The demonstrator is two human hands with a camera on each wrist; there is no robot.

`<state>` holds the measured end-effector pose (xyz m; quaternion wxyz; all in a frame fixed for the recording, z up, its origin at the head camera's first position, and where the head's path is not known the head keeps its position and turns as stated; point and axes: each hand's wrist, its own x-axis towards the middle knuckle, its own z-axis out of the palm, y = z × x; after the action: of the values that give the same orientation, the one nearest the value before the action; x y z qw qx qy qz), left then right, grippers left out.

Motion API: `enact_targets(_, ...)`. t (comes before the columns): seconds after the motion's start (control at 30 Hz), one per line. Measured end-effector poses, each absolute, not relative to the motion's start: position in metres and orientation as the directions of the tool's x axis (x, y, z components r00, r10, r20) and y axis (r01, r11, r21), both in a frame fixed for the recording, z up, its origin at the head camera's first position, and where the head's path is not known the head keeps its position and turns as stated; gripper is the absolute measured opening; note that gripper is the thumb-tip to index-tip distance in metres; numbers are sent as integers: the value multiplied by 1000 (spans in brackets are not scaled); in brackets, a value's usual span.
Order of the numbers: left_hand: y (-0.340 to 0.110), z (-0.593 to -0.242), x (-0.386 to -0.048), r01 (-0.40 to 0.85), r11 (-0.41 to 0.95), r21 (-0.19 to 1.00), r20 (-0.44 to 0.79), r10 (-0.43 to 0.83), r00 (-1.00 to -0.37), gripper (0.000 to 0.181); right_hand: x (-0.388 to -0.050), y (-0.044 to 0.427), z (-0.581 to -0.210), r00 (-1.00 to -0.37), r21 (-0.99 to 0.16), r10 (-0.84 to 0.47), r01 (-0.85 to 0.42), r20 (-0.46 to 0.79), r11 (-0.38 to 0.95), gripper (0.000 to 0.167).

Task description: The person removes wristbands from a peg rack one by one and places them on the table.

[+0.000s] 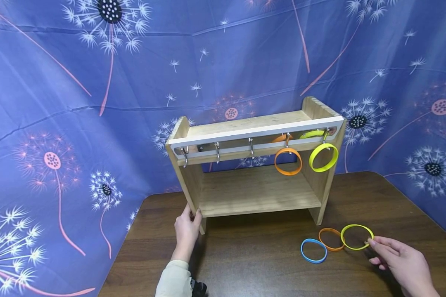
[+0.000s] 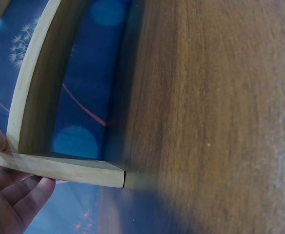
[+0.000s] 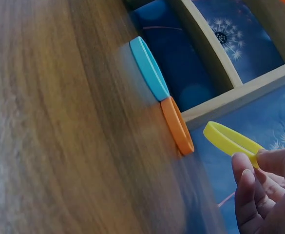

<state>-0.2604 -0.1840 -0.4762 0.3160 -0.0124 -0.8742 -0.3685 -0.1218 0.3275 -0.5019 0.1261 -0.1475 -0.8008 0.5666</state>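
Observation:
My right hand (image 1: 403, 260) pinches a yellow silicone wristband (image 3: 230, 140) between thumb and fingers, at the right of the table. Beside it an orange wristband (image 1: 321, 241) and a blue wristband (image 1: 302, 251) lie on the tabletop, touching each other. With its thumb in front, my left hand (image 1: 187, 231) grips the lower left side panel of a wooden shelf (image 1: 260, 192). Along the shelf's upper front runs a metal hook rail (image 1: 230, 145). Another orange wristband (image 1: 276, 165) and another yellow wristband (image 1: 311, 161) hang from its two right-hand hooks. The three hooks to their left hold nothing.
The shelf stands on a dark brown wooden table (image 1: 252, 268), near its back edge. Behind it hangs a blue cloth (image 1: 152, 82) with dandelion prints. A small black object (image 1: 198, 288) sits by the left sleeve.

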Motion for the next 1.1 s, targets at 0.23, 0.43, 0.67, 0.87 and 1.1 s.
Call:
enact_targets(0.23,-184,-476,-260,259,733,628,566,-203,-799,6,-120,332,-507,-927,-935,376,117,19,336,27)
enact_targets(0.43,-185,-476,-260,254,732,632,557,-201,-806,6,-119,336,-511,-927,-917,374,167,-21,362,22)
enact_targets(0.67,-185,-476,-261,258,731,631,561,-200,-804,6,-118,339,-514,-918,-871,393,235,-53,431,9)
enact_targets(0.87,-184,-474,-260,256,727,637,554,-202,-807,6,-117,342,-516,-923,-843,369,283,-109,458,50)
enact_targets(1.1,-183,-474,-259,252,729,636,552,-202,-809,7,-116,344,-519,-923,-825,363,300,-125,479,62)
